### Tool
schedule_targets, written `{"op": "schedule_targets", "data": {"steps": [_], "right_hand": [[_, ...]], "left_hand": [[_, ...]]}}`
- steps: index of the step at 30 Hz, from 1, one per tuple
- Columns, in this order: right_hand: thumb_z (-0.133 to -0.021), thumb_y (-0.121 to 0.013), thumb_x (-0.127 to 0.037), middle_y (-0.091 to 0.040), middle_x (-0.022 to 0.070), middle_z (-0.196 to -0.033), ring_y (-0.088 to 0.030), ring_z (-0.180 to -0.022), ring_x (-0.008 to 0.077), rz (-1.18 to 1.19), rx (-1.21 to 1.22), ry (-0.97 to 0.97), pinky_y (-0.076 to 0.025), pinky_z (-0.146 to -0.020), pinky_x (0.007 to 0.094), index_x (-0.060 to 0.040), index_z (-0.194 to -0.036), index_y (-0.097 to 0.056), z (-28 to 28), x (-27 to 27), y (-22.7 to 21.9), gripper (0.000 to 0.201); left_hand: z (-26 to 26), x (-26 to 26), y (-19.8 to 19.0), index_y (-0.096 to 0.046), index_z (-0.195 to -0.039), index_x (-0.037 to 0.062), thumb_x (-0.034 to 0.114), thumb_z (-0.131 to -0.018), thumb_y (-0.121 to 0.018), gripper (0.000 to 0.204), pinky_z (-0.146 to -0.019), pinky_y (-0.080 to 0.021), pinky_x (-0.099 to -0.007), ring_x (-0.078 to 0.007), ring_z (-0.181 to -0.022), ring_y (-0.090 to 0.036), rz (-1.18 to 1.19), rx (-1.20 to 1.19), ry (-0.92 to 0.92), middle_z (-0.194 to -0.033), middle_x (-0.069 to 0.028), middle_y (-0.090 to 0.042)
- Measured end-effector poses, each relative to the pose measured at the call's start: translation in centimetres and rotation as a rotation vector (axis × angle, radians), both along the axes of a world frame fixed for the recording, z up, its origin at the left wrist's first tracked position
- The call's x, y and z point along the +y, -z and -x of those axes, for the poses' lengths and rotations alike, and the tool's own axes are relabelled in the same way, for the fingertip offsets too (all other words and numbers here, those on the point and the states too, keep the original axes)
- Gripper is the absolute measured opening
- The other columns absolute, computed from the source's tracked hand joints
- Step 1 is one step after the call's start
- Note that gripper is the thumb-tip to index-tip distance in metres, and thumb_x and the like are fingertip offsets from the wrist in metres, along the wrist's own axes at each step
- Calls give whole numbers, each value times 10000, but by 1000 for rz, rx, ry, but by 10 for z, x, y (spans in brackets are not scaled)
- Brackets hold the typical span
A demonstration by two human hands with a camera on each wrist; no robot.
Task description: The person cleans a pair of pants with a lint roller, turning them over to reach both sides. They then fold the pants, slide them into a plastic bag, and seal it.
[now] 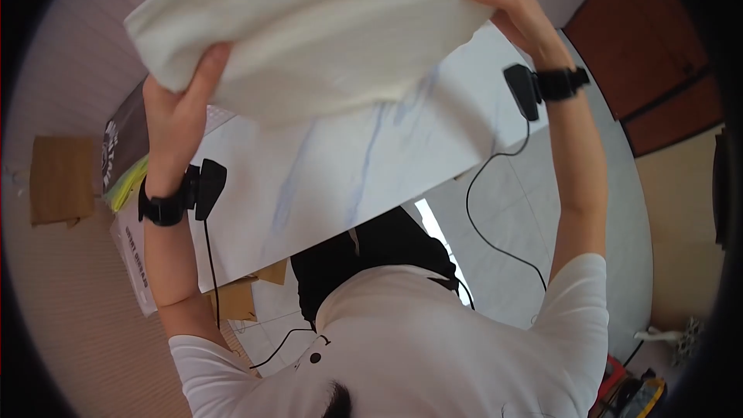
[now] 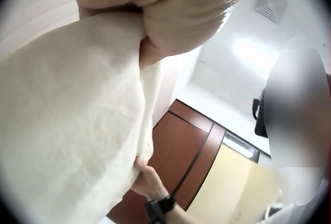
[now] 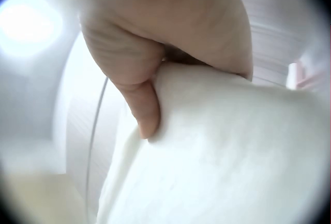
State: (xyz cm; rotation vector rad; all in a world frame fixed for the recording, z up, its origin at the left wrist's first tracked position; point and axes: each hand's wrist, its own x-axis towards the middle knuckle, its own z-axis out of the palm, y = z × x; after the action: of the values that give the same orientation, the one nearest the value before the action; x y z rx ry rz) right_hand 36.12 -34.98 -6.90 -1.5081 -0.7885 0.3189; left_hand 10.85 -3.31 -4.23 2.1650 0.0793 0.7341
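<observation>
A large off-white cloth (image 1: pixel 333 39) hangs between both hands, raised above the white marbled table (image 1: pixel 248 193). My left hand (image 1: pixel 182 112) grips its left side, thumb lying over the near face. At the upper right edge my right hand (image 1: pixel 520 19) holds the same cloth, thumb on the near side and the other fingers mostly behind it. In the left wrist view the cloth (image 2: pixel 67 120) drops in a broad sheet, with the right hand (image 2: pixel 149 181) pinching its far edge. Close up in the right wrist view, the thumb (image 3: pixel 145 110) presses against the folded edge.
A dark printed bag (image 1: pixel 128 128) with a yellow-green item lies at the table's left end, near a printed white package (image 1: pixel 135 251). A brown cardboard piece (image 1: pixel 62 179) is farther left. Cables (image 1: pixel 495 244) trail from both wrist cameras. Red-brown cabinet doors (image 1: pixel 642 39) stand at right.
</observation>
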Motion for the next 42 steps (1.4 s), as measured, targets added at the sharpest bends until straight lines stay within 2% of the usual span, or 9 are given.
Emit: {"op": "schedule_targets", "data": {"steps": [5,8,13,18,21,26,32,37,42], "right_hand": [[-860,-631,-102,-653,87,-1074,-590,-1015,179,90,-387,-50,-466,-897,282,1,-1006,-591,31,-25,55,183],[-816,-645,-66,-658,89,-1066,-576,-1056,205,56,-183,-244,-458,-923,338,-27,-866,-596,67,-35,114,80],[-710,-662,-44,-659,-8,-1087,-464,-1210,256,400,-269,-90,-334,-1025,368,-113,-811,-609,135,-56,156,133],[-706,-642,-10,-643,18,-1119,-483,-1184,267,473,-512,4,-368,-987,363,-99,-853,-631,148,-63,147,173],[-714,-617,15,-628,39,-1143,-537,-1103,277,475,-439,46,-435,-904,349,-78,-898,-641,134,-69,141,207],[-845,-623,-135,-650,145,-1039,-621,-918,295,408,-206,339,-508,-749,340,19,-1026,-628,100,-21,121,238],[-742,-711,-494,-648,256,-876,-653,-797,314,810,-68,207,-517,-751,348,139,-1108,-543,54,20,145,750],[-781,-715,-219,-577,145,-792,-561,-698,335,615,-517,373,-468,-616,399,-11,-847,-528,93,15,129,287],[-760,-684,-89,-567,95,-850,-555,-738,271,557,-1008,264,-465,-578,354,-40,-832,-515,107,0,123,191]], "left_hand": [[48,-2,40,-632,-1003,48,65,-754,-678,254,-894,-471,-373,-288,-1060,-597,-610,-63,270,-1082,-89,-670],[65,-20,71,-588,-868,103,-12,-695,-648,216,-945,-447,-376,-276,-1113,-573,-529,172,522,-1166,-42,-647],[106,-28,147,-542,-850,115,-37,-727,-605,205,-954,-442,-374,-224,-1131,-545,-598,263,599,-1255,-3,-585],[127,-34,156,-535,-873,119,-23,-703,-623,239,-995,-406,-403,-201,-1127,-527,-730,292,578,-1243,-12,-573],[134,-32,142,-570,-907,103,-11,-695,-620,245,-973,-417,-410,-214,-1114,-541,-548,500,673,-1217,-27,-584],[104,-10,135,-573,-1079,49,39,-753,-625,331,-932,-437,-404,-289,-1085,-562,-324,312,231,-1195,-109,-587],[13,16,165,-459,-1287,29,239,-819,-655,549,-1026,-332,-424,-330,-1204,-457,-455,322,113,-1324,-180,-466],[-6,19,159,-448,-1298,7,385,-788,-673,674,-1055,-236,-468,-305,-1144,-458,-455,542,170,-1188,-165,-501],[-13,20,151,-517,-1221,8,398,-749,-704,640,-1053,-224,-465,-280,-1068,-474,-421,640,223,-1076,-140,-505]]}}
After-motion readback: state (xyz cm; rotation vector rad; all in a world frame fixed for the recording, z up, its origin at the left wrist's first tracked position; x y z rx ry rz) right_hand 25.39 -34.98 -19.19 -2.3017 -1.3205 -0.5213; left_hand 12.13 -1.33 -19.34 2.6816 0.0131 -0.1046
